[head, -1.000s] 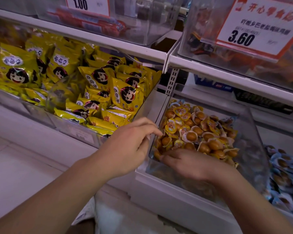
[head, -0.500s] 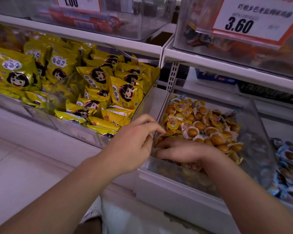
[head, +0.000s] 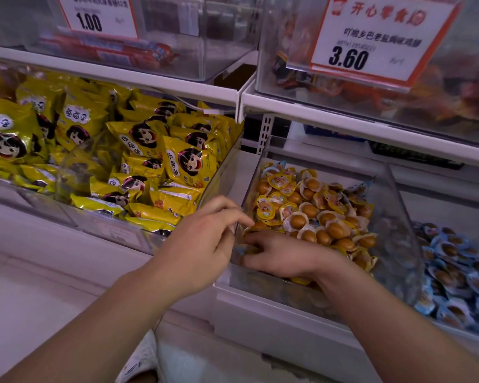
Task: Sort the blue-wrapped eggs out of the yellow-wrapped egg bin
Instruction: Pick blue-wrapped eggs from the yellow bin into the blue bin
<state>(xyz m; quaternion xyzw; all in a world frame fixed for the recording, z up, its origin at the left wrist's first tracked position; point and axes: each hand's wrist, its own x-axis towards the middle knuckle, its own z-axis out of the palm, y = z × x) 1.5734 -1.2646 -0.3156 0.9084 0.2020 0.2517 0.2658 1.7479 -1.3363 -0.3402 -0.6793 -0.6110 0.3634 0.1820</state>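
Your left hand [head: 202, 244] rests loosely curled on the near-left corner of the clear bin [head: 396, 217] of yellow-wrapped eggs [head: 299, 214], your right hand [head: 282, 254] lies inside among them with its fingertips buried, grip unclear, while blue-wrapped eggs [head: 454, 261] fill the neighbouring shelf bin.
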